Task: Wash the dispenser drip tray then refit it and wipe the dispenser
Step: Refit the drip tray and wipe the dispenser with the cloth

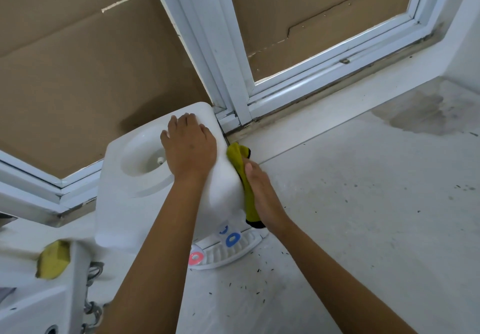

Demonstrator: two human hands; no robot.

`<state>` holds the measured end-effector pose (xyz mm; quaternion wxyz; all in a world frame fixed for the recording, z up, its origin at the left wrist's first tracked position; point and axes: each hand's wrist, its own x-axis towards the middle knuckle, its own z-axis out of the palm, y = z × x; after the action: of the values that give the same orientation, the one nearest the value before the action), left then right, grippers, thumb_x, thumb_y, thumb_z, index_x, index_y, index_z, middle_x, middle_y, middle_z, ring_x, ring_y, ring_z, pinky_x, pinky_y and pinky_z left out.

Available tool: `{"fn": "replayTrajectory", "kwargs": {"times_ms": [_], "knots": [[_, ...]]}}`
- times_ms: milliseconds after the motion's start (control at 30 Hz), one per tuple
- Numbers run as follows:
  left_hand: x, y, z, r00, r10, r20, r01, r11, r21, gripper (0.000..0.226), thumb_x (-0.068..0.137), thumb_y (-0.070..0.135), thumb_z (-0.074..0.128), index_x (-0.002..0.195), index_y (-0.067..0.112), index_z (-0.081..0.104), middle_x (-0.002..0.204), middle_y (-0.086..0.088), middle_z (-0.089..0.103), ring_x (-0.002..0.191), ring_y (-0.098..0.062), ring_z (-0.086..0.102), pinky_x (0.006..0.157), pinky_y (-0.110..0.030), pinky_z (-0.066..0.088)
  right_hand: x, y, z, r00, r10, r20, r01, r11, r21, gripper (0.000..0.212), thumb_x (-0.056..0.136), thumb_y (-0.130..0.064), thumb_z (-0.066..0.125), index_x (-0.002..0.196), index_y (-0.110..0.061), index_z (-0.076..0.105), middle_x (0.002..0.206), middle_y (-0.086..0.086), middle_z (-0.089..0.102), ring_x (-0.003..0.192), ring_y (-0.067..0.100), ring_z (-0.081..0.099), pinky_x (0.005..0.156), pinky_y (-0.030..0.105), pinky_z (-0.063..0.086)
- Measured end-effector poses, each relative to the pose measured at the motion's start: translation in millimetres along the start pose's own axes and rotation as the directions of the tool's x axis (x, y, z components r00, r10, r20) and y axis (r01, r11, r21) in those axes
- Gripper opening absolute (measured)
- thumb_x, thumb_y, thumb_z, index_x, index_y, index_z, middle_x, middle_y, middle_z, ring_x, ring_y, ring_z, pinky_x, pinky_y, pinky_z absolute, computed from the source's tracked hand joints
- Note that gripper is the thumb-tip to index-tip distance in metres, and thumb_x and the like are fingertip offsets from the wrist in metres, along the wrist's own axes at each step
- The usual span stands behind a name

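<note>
Both hands on dispenser [155,177]: right hand [262,190] presses cloth [246,190] sideways.

A white dispenser [145,177] was seen from above, stood on the tabletop [350,216] in the corner by the window. Its top had a round, empty bottle well. A white slotted drip tray [228,253] was seated at its front base, below blue and red tap levers. A yellow-green cloth [248,193] with dark edging was pressed flat against its right side.
</note>
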<state>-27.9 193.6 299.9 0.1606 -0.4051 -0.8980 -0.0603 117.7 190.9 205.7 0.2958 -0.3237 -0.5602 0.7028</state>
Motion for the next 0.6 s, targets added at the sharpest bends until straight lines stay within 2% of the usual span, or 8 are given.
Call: {"fn": "replayTrajectory", "kwargs": {"times_ms": [67,100,167,233,300,400,500,600], "knots": [[0.0,0.2,-0.7,1.0,-0.001,0.004,0.001,1.0,0.003,0.04,0.097,0.026,0.033,0.126,0.005,0.051,0.127,-0.014,0.057,0.125,-0.033,0.047,0.103,-0.052,0.04,10.4,-11.0,4.7,0.998,-0.046,0.033,0.047,0.999,-0.025,0.023,0.097,-0.064,0.023,0.113,-0.072,0.037,0.128,-0.025,0.045,0.128,0.001,0.043,0.114,0.031,0.031],[0.3,0.4,-0.8,1.0,-0.005,0.008,0.005,1.0,0.002,0.04,0.097,0.026,0.033,0.127,0.006,0.051,0.128,-0.014,0.057,0.126,-0.033,0.047,0.104,-0.051,0.04,16.0,-15.1,6.0,0.997,-0.043,0.07,0.044,0.999,-0.002,0.025,0.097,-0.065,0.021,0.117,-0.073,0.034,0.135,-0.025,0.04,0.133,0.004,0.038,0.117,0.034,0.026],[1.1,1.0,-0.5,1.0,-0.013,0.016,0.012,1.0,0.001,0.04,0.097,0.026,0.033,0.127,0.006,0.051,0.129,-0.013,0.056,0.126,-0.032,0.047,0.105,-0.051,0.039,29.8,-16.2,5.6,0.987,-0.035,0.158,0.027,0.998,0.051,0.042,0.1,-0.057,0.019,0.141,-0.054,0.026,0.144,-0.022,0.033,0.135,0.002,0.033,0.117,0.028,0.022],[1.3,1.6,-0.8,0.999,-0.016,0.028,0.015,1.0,0.001,0.041,0.097,0.028,0.032,0.128,0.007,0.051,0.13,-0.013,0.056,0.127,-0.031,0.047,0.106,-0.051,0.039,42.7,-17.3,4.7,0.972,0.009,0.234,-0.023,0.998,0.057,0.058,0.1,-0.057,0.019,0.153,-0.035,0.018,0.155,-0.014,0.028,0.141,0.007,0.031,0.121,0.033,0.019],[0.4,1.9,-1.6,1.0,-0.011,0.029,0.011,1.0,-0.001,0.042,0.098,0.028,0.031,0.131,0.008,0.049,0.135,-0.012,0.054,0.131,-0.032,0.044,0.109,-0.052,0.036,53.0,-12.2,1.9,0.961,0.076,0.266,-0.098,0.993,0.069,0.063,0.099,-0.062,0.021,0.155,-0.031,0.018,0.157,-0.007,0.032,0.14,0.011,0.035,0.12,0.035,0.023],[-2.6,1.6,-1.5,0.998,0.058,-0.019,-0.057,0.998,0.015,0.047,0.1,0.03,0.026,0.141,0.013,0.042,0.152,-0.007,0.038,0.146,-0.028,0.024,0.118,-0.054,0.017,51.5,-4.1,-2.4,0.948,0.204,0.242,-0.216,0.976,0.025,0.068,0.098,-0.064,0.018,0.154,-0.026,0.022,0.15,-0.005,0.04,0.129,0.012,0.045,0.111,0.03,0.032],[-4.4,3.3,-5.1,0.98,0.188,-0.071,-0.182,0.98,0.086,0.054,0.098,0.034,0.018,0.141,0.019,0.045,0.156,-0.005,0.032,0.149,-0.026,0.017,0.119,-0.054,0.005,37.1,8.0,-4.4,0.96,0.196,0.201,-0.203,0.979,0.01,0.083,0.088,-0.079,0.025,0.155,-0.03,0.022,0.155,-0.003,0.036,0.14,0.018,0.039,0.12,0.043,0.026],[-3.6,4.3,-6.4,0.972,0.233,0.028,-0.235,0.969,0.073,0.053,0.1,0.033,0.014,0.146,0.019,0.038,0.158,-0.003,0.029,0.149,-0.023,0.016,0.122,-0.05,0.009,17.5,12.8,-5.4,0.967,0.193,0.164,-0.206,0.976,0.07,0.067,0.095,-0.067,0.025,0.154,-0.036,0.02,0.153,-0.009,0.037,0.136,0.013,0.041,0.117,0.036,0.03]]}}
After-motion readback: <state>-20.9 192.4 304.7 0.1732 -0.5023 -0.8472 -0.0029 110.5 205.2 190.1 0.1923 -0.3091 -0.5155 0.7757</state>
